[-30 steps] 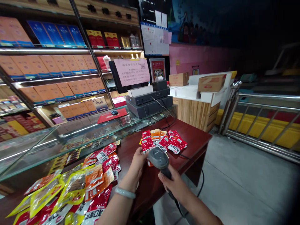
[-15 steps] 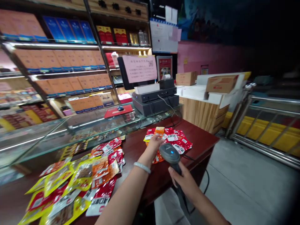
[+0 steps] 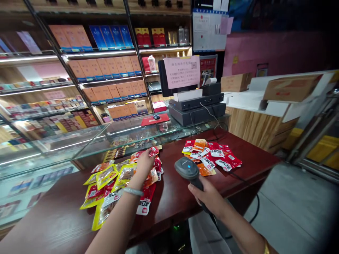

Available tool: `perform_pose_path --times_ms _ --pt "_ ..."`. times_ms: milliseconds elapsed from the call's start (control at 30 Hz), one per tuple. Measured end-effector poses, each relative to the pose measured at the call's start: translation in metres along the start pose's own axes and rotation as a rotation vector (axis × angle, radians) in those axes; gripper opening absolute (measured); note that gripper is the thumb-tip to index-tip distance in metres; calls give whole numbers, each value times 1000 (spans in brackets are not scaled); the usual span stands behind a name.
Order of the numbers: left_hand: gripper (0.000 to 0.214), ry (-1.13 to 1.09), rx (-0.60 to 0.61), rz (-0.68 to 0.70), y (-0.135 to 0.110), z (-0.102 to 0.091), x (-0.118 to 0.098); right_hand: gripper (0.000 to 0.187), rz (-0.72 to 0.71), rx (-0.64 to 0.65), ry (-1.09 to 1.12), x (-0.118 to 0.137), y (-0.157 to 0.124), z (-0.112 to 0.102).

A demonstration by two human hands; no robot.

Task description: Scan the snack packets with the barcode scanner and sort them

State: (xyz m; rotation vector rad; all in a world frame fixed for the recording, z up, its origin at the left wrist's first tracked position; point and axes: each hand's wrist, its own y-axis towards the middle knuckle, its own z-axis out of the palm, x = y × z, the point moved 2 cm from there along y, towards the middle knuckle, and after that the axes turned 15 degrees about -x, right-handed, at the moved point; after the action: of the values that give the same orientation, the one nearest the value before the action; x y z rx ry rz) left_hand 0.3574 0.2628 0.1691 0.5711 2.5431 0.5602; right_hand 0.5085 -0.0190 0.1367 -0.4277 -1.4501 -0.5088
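Note:
My right hand (image 3: pixel 209 195) is wrapped round the handle of a dark grey barcode scanner (image 3: pixel 186 168), whose blue light shows on top, held over the dark red table (image 3: pixel 172 192). My left hand (image 3: pixel 145 161), with a pale bracelet on the wrist, reaches onto the near pile of yellow, orange and red snack packets (image 3: pixel 116 180); its fingers lie on a red packet at the pile's far end, and I cannot see whether they grip it. A second pile of mostly red snack packets (image 3: pixel 212 157) lies further right on the table.
A glass display counter (image 3: pixel 79 144) runs behind the table, with a cash register and screen (image 3: pixel 196 102) at its right end. Shelves of cartons (image 3: pixel 106 70) fill the back wall. A wooden counter with cardboard boxes (image 3: pixel 265 106) and a metal railing (image 3: pixel 312 141) stand right.
My left hand has left the right-hand pile and moved left onto the near pile. The scanner stays in my right hand. My view has turned left.

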Motion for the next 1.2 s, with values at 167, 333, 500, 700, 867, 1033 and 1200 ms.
perform_pose_path --times_ms 167,333,500,700,867,1033,1200 --pt "45 240 74 26 31 9 27 45 -6 33 -36 2 18 19" --pt "41 306 116 48 43 22 40 49 -9 39 -52 7 31 28" --pt "42 356 165 89 49 19 47 46 -13 33 -54 4 35 28" --pt "55 361 141 41 47 10 45 50 25 29 -19 -12 37 27" --pt "37 97 121 -48 34 8 25 51 16 13 4 -1 37 25" --pt "32 -305 168 -119 17 12 -6 55 -11 -15 53 13 39 24" --pt "29 -439 118 -81 10 20 -25 54 -20 -64 41 12 41 19"
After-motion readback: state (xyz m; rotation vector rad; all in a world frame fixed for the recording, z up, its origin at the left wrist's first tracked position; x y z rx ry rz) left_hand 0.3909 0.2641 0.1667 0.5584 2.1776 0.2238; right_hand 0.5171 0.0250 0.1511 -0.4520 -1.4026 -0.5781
